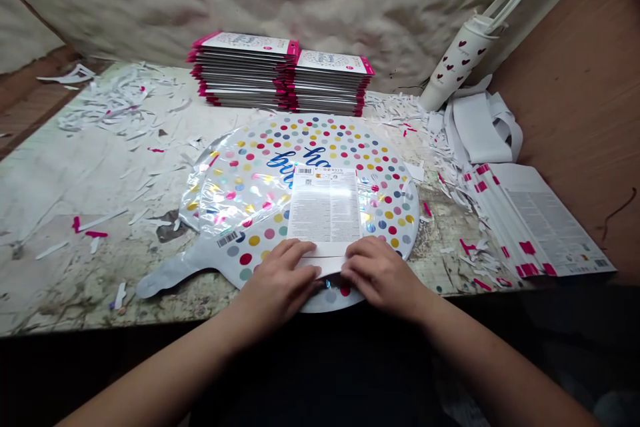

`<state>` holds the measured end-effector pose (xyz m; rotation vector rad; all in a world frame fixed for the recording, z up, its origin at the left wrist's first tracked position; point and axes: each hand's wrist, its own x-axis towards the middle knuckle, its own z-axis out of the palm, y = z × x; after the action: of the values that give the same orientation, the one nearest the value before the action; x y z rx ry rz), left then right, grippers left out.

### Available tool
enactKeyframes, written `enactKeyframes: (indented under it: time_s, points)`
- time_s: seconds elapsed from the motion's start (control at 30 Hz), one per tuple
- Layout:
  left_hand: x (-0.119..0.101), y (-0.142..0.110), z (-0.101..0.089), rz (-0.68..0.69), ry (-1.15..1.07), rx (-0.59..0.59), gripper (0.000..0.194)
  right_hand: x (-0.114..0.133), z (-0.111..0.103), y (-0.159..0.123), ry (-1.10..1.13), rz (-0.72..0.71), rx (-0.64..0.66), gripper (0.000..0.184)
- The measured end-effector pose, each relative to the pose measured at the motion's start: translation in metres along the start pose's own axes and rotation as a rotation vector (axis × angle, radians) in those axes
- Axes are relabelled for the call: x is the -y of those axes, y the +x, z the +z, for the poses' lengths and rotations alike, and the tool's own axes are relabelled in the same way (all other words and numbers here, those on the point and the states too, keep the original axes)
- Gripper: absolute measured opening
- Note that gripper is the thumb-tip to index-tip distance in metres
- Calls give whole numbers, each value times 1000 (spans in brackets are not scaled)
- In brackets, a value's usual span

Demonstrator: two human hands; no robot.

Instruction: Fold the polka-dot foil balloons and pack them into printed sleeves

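Observation:
A flat round foil balloon (pixel 260 167) with coloured dots and blue lettering lies on the table in front of me, its neck pointing left. A white printed card (pixel 325 207) rests on its middle. My left hand (pixel 278 283) and my right hand (pixel 381 275) sit side by side at the card's near edge. Both have their fingers pressed down on the card's bottom flap, which looks folded over the balloon's near rim. The fingers lie fairly flat, slightly curled.
Two stacks of packed cards with pink edges (pixel 280 73) stand behind the balloon. A fanned row of loose cards (pixel 530 220) lies at the right. A white cup with red hearts (pixel 457 63) leans on the wall. Paper strips (pixel 120 103) litter the worn table (pixel 75 173).

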<state>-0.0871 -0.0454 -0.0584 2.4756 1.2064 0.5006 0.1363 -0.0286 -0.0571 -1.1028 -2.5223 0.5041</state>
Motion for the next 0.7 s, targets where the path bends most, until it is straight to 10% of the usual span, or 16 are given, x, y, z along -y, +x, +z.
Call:
enactKeyframes:
  time_s: [0.13, 0.37, 0.43, 0.57, 0.7]
  points:
    - [6, 26, -2, -257, 33, 35, 15, -7, -8, 21, -62, 263, 23, 12]
    - [20, 28, -18, -351, 136, -172, 34, -3, -8, 29, -280, -163, 279, 56]
    - [7, 16, -27, -416, -137, -163, 26, 3, -3, 29, -415, -146, 247, 58]
    - [-21, 2, -32, -658, -1053, 324, 40, 15, -6, 31, -545, -252, 12, 34]
    - [-23, 12, -17, -876, -1577, -131, 34, 25, -15, 30, -472, -368, -277, 28]
